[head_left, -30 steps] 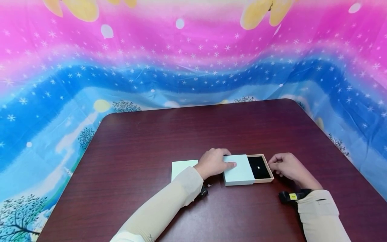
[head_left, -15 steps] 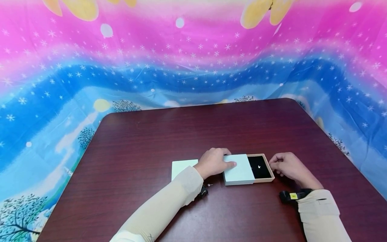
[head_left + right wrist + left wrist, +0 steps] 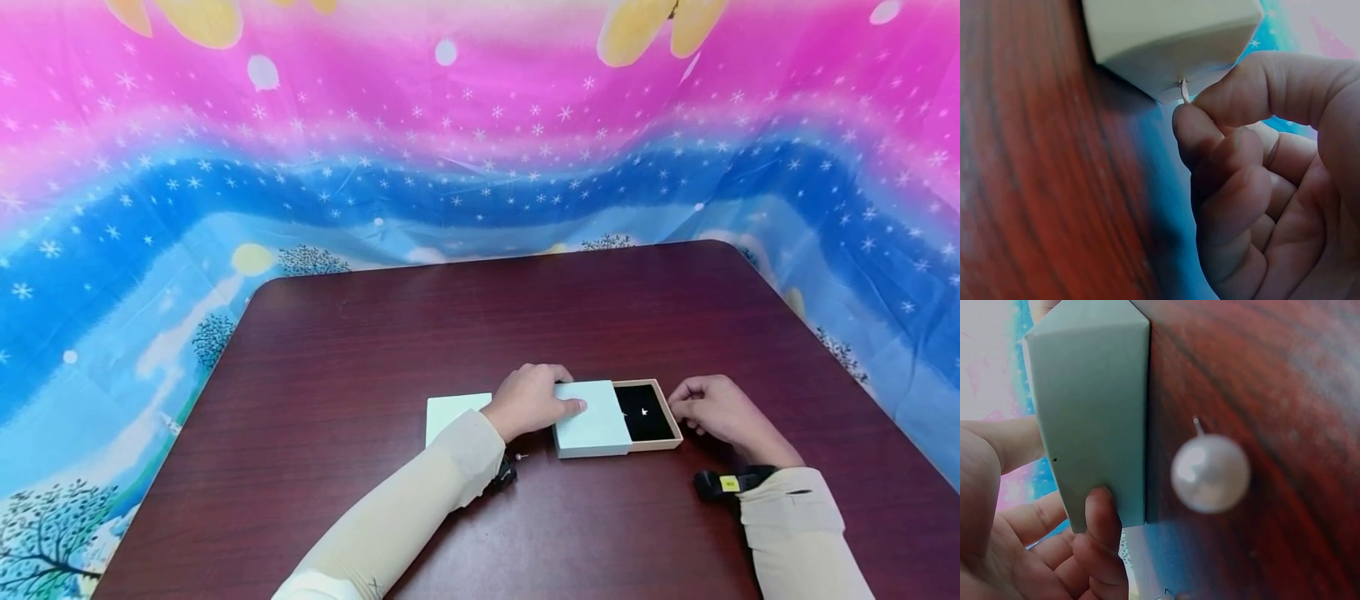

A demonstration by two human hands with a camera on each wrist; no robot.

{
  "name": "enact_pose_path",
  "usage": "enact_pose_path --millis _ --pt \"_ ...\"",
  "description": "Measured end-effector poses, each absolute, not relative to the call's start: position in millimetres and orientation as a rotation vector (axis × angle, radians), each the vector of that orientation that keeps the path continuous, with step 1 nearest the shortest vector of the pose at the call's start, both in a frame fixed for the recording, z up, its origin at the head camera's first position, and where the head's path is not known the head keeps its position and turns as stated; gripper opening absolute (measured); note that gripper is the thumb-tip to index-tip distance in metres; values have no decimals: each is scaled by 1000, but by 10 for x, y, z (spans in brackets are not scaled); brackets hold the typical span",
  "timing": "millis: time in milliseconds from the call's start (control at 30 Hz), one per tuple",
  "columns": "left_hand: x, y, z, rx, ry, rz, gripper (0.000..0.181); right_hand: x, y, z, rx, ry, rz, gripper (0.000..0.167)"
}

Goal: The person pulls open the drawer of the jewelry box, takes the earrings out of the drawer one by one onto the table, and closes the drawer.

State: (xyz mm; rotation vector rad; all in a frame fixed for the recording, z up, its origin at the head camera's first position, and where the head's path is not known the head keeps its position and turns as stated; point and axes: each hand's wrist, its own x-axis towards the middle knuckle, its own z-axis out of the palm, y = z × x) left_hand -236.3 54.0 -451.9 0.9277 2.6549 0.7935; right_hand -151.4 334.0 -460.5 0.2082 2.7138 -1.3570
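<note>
My left hand (image 3: 528, 404) grips the pale green sleeve (image 3: 596, 437) of a slide-out box, with the thumb on its top and a fingertip against its end in the left wrist view. The drawer (image 3: 656, 445), with a black lining (image 3: 648, 425), sticks partway out of the sleeve's right side. A small light ornament (image 3: 643, 412) lies on the lining, too small to identify. Thumb and index finger of my right hand (image 3: 716, 412) pinch a thin ribbon pull (image 3: 1184, 92) on the drawer's end. A pearl stud earring (image 3: 1211, 474) lies on the table just left of the box.
Another pale green lid or box (image 3: 456, 412) lies to the left, partly hidden by the left forearm. Part of another pearl-like piece (image 3: 1164, 597) shows at the bottom of the left wrist view. Everything rests on a dark red wooden table (image 3: 420, 333) with a patterned cloth (image 3: 480, 150) behind.
The drawer has slid very slightly farther out to the right, together with my right hand. My left hand and the sleeve have stayed in place.
</note>
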Motion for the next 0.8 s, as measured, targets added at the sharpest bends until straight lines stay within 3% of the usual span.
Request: enact_pose_path --millis 800 --pt "-2371 541 -4514 948 2686 715 39 -1500 3350 -4604 224 2718 -1348 5"
